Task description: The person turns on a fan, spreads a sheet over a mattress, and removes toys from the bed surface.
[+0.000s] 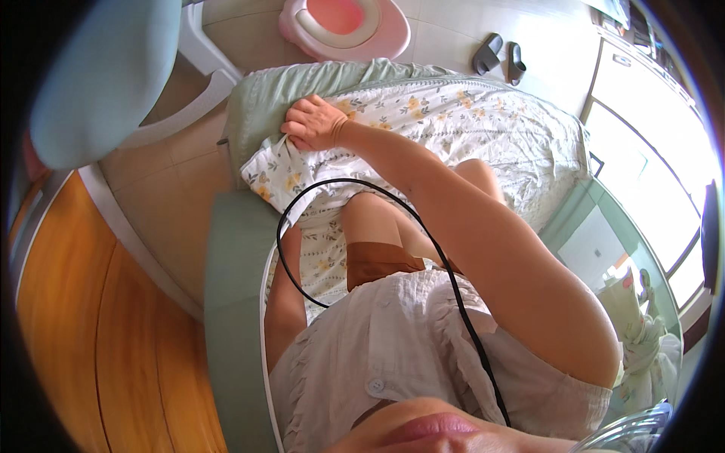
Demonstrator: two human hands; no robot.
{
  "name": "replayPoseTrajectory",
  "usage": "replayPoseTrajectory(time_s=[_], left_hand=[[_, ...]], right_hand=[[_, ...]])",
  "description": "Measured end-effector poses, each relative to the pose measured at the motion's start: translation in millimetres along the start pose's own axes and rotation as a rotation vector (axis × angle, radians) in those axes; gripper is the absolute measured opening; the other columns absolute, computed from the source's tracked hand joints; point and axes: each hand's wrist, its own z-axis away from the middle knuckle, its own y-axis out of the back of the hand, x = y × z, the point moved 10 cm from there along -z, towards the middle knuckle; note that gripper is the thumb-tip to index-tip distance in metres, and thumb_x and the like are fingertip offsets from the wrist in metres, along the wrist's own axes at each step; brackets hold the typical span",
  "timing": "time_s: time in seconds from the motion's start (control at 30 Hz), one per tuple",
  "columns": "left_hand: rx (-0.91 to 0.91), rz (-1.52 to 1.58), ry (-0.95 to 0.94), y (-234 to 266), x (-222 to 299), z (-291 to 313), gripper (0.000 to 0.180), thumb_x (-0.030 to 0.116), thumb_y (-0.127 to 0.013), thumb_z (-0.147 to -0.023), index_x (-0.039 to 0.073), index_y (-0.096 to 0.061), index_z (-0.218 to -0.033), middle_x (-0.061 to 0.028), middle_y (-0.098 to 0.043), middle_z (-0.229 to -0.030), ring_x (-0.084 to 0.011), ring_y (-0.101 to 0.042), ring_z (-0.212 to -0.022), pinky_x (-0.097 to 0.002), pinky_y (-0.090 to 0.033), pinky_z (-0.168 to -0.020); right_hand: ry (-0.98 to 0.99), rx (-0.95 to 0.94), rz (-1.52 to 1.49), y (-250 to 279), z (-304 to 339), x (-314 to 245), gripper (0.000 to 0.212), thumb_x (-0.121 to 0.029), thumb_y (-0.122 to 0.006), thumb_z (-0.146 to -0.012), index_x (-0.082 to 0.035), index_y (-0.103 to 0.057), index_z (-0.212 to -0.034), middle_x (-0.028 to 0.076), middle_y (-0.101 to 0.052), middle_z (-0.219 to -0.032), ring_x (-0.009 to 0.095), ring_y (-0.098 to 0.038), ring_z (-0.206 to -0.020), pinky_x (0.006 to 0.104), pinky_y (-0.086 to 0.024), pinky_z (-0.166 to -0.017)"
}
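Note:
A white cloth with yellow flowers and grey leaves [423, 113], like a bed cover, lies spread over a pale green bed [257, 102]. My right hand [313, 123] reaches across to its far left corner. The fingers are curled and closed on the cloth's edge, thumb side toward me. My left forearm [285, 275] runs up beneath the near fold of the same cloth. That fold covers my left hand, so its fingers are hidden. My bare knees rest on or against the flowered cloth.
A black cable [355, 180] loops before my chest. Left are a white-framed chair [185, 117] and a wooden surface [113, 325]. Beyond the bed, a pink child's potty [385, 34] and dark slippers [488, 54] sit on tiles. A greenish glass panel [581, 219] stands right.

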Motion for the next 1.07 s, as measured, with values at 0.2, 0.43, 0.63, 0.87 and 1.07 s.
replayPoseTrajectory(time_s=[0.2, 0.43, 0.63, 0.87, 1.07], left_hand=[[-0.062, 0.024, 0.035, -7.1, -13.6, 3.3, 0.079, 0.067, -0.034, -0.088, 0.008, -0.043, -0.140, -0.0314, -0.033, -0.143, -0.0650, -0.016, -0.128, -0.0796, -0.011, -0.094], [-0.027, 0.051, -0.013, -14.9, -1.7, 7.8, 0.081, 0.070, -0.030, -0.088, 0.008, -0.041, -0.139, -0.0312, -0.032, -0.142, -0.0636, -0.015, -0.126, -0.0783, -0.012, -0.092], [0.431, -0.154, -0.182, -7.6, -7.8, 3.7, 0.043, 0.037, -0.054, -0.090, 0.002, -0.065, -0.112, -0.0218, -0.066, -0.105, -0.0450, -0.061, -0.091, -0.0567, -0.046, -0.079], [0.718, -0.202, -0.032, 47.1, -38.4, 124.2, 0.076, 0.059, -0.056, -0.087, 0.009, -0.039, -0.142, -0.0301, -0.026, -0.148, -0.0474, -0.024, -0.136, -0.0626, -0.026, -0.105], [0.529, 0.095, 0.283, -97.2, -96.9, 304.7, 0.070, 0.049, -0.057, -0.087, -0.002, -0.048, -0.134, -0.0262, -0.050, -0.134, -0.0459, -0.050, -0.120, -0.0566, -0.037, -0.102]], right_hand=[[-0.004, -0.036, -0.040, -6.5, -0.8, -0.4, 0.029, -0.028, -0.067, -0.076, -0.018, -0.052, -0.100, 0.001, -0.052, -0.092, 0.022, -0.052, -0.091, 0.0370, -0.039, -0.081], [-0.001, -0.031, 0.016, -7.3, 10.9, 3.9, 0.029, -0.026, -0.068, -0.076, -0.018, -0.053, -0.100, 0.000, -0.053, -0.091, 0.022, -0.052, -0.091, 0.0367, -0.038, -0.081], [0.027, -0.013, -0.013, -6.5, 4.9, 7.5, 0.029, -0.023, -0.067, -0.076, -0.017, -0.053, -0.100, 0.001, -0.053, -0.092, 0.023, -0.051, -0.089, 0.0388, -0.037, -0.079], [-0.034, -0.121, -0.214, -19.4, -14.8, -10.3, 0.019, -0.024, -0.061, -0.080, -0.014, -0.061, -0.097, 0.004, -0.058, -0.094, 0.024, -0.053, -0.092, 0.0407, -0.038, -0.079], [-0.091, -0.409, -0.338, 28.4, -30.0, 105.2, 0.038, -0.028, -0.057, -0.088, -0.019, -0.055, -0.125, 0.006, -0.058, -0.121, 0.023, -0.048, -0.116, 0.0418, -0.034, -0.096]])
